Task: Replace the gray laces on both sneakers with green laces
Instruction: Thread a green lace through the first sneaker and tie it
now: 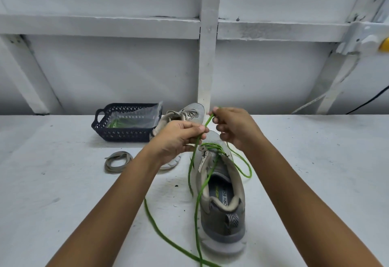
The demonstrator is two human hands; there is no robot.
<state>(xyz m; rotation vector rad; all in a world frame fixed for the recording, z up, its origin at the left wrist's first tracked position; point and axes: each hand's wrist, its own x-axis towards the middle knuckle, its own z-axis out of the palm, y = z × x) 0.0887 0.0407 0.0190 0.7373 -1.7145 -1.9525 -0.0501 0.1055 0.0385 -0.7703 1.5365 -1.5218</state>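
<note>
A gray sneaker (223,199) stands in front of me, heel toward me, with a green lace (196,210) threaded through its lowest eyelets. The lace's loose lengths trail over the table toward me. My left hand (179,138) pinches one strand above the toe. My right hand (233,126) pinches the same lace near its tip, a little higher. The second gray sneaker (185,115) lies behind my hands, still with its gray lace. A removed gray lace (116,161) lies coiled on the table to the left.
A dark blue plastic basket (126,123) at the back left holds a clear bag with more green laces. The white table (63,182) meets a white framed wall behind. A black cable (370,99) hangs at the far right.
</note>
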